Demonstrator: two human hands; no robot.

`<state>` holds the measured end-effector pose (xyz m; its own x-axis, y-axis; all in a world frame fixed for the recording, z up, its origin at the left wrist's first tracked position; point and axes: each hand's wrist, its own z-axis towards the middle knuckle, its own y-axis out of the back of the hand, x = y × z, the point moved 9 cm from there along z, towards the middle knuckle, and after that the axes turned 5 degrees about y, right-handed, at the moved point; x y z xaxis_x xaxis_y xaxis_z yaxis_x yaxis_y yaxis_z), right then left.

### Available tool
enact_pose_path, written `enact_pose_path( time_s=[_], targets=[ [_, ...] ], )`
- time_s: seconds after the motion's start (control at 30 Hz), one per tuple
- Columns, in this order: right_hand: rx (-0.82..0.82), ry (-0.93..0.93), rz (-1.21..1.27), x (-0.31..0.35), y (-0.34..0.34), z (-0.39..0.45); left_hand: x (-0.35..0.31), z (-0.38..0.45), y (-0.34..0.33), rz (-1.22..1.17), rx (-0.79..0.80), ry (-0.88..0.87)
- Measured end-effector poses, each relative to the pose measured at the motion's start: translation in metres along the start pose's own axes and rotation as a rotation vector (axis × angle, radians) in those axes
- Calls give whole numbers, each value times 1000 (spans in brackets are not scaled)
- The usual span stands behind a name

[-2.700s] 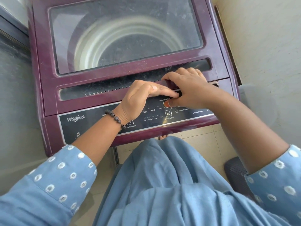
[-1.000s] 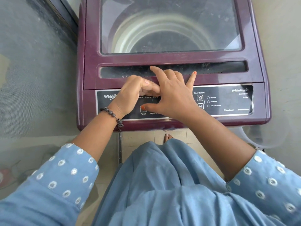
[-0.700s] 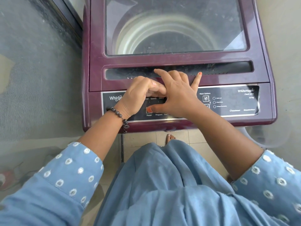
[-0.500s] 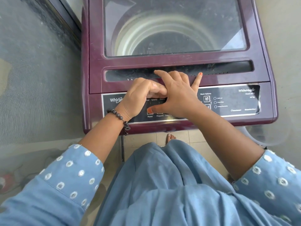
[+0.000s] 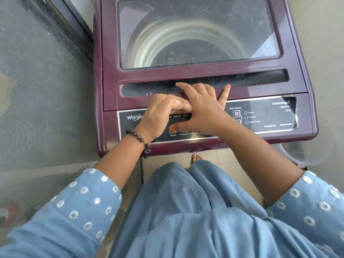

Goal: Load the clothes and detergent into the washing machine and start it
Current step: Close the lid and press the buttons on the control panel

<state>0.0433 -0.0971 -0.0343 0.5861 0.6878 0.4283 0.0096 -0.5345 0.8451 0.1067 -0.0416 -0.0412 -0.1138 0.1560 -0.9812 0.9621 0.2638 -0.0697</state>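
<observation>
We are at the control panel (image 5: 275,116) of the washing machine (image 5: 109,75), lid (image 5: 201,71) shut, drum visible through the glass; clothes inside can't be made out. Right hand (image 5: 202,110) lies spread across the panel's left part, fingers splayed up onto the lid's dark handle strip (image 5: 260,79), gripping nothing; its thumb tip sits on or at the Power button (image 5: 172,129). Left hand (image 5: 160,116) rests loosely curled just beside it, touching the right hand's knuckles, also gripping nothing.

Key relation: the button row runs left to right along the panel's near edge. Power is leftmost under the thumb, Program (image 5: 184,134) is just right of it, and Start/Pause is next, mostly hidden under the right palm. So the start key lies directly beneath the right hand, nearer that hand than the left.

We judge the step as powering on, with start not yet pressed. The right side of the panel is open for sliding the hand away. The near panel edge drops to tiled floor (image 5: 210,159); a toe shows there.
</observation>
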Motion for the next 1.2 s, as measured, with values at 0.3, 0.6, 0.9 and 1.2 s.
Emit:
enact_pose_path(
  time_s=[0.3,0.6,0.9,1.2],
  targets=[
    [47,71,62,-12,9,-7,-5,0,-11,-40,30,10],
    [38,158,191,-31,22,-9,-4,2,-20,8,29,32],
    [50,174,193,-38,25,-14,-8,3,-29,26,35,39],
    [57,181,185,-45,29,-15,-11,6,-34,49,23,21]
  ],
)
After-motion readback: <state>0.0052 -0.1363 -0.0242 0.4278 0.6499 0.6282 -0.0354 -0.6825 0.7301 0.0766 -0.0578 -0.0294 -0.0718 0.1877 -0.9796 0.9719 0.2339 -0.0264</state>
